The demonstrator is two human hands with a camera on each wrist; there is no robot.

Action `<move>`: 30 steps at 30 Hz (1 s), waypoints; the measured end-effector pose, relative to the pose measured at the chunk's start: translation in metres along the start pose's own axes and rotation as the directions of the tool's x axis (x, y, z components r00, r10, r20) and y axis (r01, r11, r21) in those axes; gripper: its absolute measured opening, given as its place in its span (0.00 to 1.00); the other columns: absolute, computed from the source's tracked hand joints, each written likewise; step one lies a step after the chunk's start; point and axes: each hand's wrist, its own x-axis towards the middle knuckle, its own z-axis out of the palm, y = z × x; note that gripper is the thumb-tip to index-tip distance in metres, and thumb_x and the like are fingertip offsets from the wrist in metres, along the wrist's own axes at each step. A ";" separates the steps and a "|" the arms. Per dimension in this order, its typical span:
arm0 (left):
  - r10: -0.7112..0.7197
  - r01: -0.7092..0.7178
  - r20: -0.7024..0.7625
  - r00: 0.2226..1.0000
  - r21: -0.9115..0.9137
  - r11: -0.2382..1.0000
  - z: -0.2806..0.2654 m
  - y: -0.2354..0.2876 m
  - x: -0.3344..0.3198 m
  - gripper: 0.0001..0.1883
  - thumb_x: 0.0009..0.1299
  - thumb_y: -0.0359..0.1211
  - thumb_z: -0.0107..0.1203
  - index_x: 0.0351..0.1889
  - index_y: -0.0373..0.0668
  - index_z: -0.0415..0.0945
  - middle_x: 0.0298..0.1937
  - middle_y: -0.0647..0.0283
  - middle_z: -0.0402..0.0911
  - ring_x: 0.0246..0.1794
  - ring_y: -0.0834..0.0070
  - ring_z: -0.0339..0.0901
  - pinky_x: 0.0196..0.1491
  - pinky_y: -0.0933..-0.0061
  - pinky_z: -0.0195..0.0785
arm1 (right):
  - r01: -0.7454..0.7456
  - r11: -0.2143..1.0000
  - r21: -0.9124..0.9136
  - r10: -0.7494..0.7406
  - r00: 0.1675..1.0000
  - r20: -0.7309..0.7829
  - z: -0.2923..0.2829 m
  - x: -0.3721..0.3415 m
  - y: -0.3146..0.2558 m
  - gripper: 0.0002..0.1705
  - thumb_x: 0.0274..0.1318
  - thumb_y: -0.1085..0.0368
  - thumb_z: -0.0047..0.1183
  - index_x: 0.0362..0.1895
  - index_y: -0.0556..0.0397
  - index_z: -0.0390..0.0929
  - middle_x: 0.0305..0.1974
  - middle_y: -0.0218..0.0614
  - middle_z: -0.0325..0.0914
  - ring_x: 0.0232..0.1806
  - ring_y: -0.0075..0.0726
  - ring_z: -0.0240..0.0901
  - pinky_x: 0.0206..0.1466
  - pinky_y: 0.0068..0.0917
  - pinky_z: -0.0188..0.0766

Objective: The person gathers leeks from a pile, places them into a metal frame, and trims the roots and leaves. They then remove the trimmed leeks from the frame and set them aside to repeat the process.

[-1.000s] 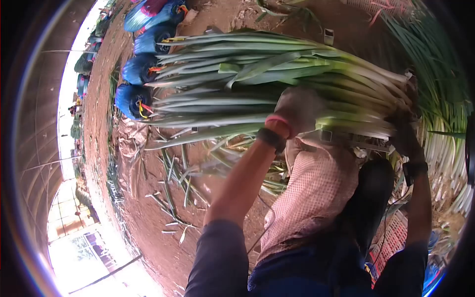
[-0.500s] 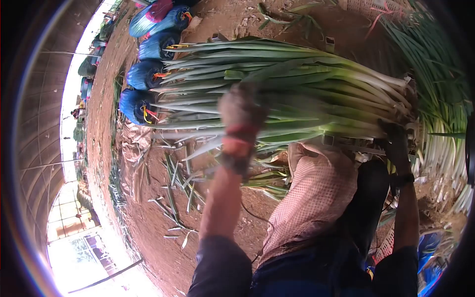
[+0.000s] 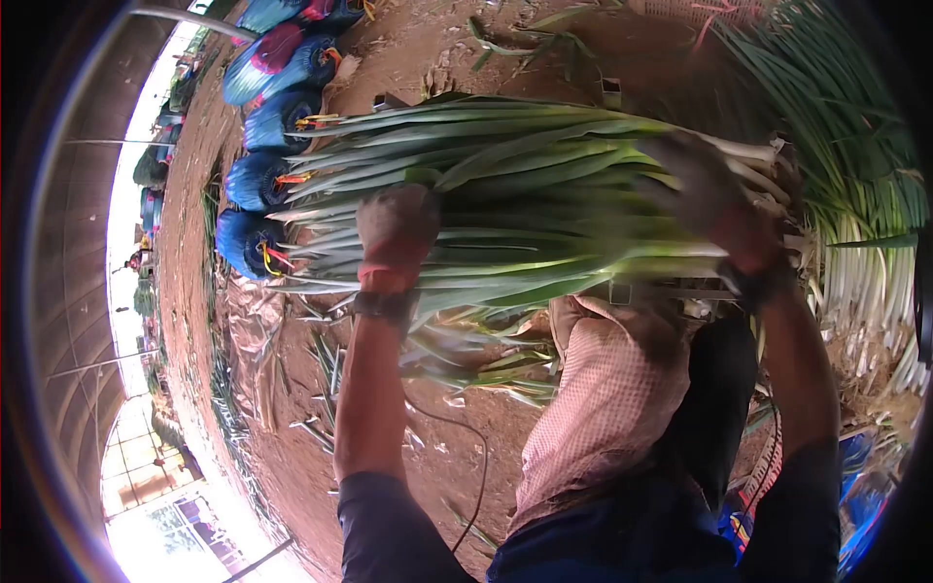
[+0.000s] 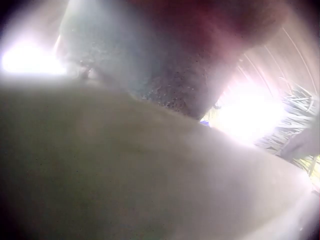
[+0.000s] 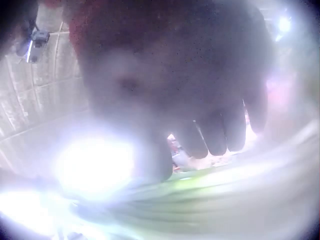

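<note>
Long green onions (image 3: 544, 223) lie side by side in a wide bundle, leaves to the left and pale stems to the right in the head view. My gloved left hand (image 3: 397, 225) rests over the leaves near their left end; its fingertips are hidden, so its grip cannot be told. Over the stem side is my gloved right hand (image 3: 705, 194), blurred, its fingers extended and spread. In the right wrist view the fingers (image 5: 215, 132) of that hand point down just above blurred green leaves (image 5: 200, 182). The left wrist view is mostly filled by blurred close surfaces.
Blue wrapped bundles (image 3: 255, 183) line the far left. More green onions (image 3: 846, 165) are piled at the right. Metal posts (image 3: 610, 92) stand at the bundle's edge. Cut leaves (image 3: 486, 355) litter the ground beside a cloth-covered leg (image 3: 612, 398). A dark cable (image 3: 481, 457) crosses the soil.
My left hand has moved left along the leaves. My right hand has left the root end and moved up and left over the stems. The view has shifted slightly.
</note>
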 end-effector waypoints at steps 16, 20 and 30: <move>-0.254 0.370 -0.594 0.764 0.080 0.926 -0.068 -0.285 0.002 0.11 0.71 0.37 0.54 0.46 0.42 0.77 0.38 0.53 0.83 0.38 0.59 0.80 0.45 0.57 0.69 | -0.173 0.964 0.203 0.186 0.982 -0.044 0.113 0.080 -0.009 0.11 0.59 0.52 0.59 0.34 0.42 0.87 0.38 0.39 0.83 0.46 0.53 0.78 0.49 0.49 0.75; -0.818 0.139 -0.515 0.257 -0.817 0.559 -0.141 -0.378 -0.116 0.15 0.77 0.33 0.47 0.57 0.41 0.75 0.52 0.52 0.81 0.56 0.66 0.75 0.66 0.58 0.54 | -0.077 0.927 0.366 0.111 0.991 -0.073 0.095 0.067 -0.002 0.17 0.62 0.51 0.59 0.47 0.47 0.84 0.48 0.43 0.83 0.52 0.52 0.78 0.57 0.44 0.74; -0.050 -0.146 -0.284 0.957 -0.625 0.767 -0.034 -0.022 -0.147 0.22 0.74 0.23 0.55 0.66 0.34 0.71 0.64 0.58 0.77 0.63 0.66 0.74 0.65 0.67 0.69 | -0.497 0.813 0.303 0.491 0.865 0.101 -0.056 -0.111 0.083 0.18 0.64 0.54 0.60 0.52 0.50 0.83 0.49 0.43 0.84 0.47 0.41 0.83 0.53 0.33 0.77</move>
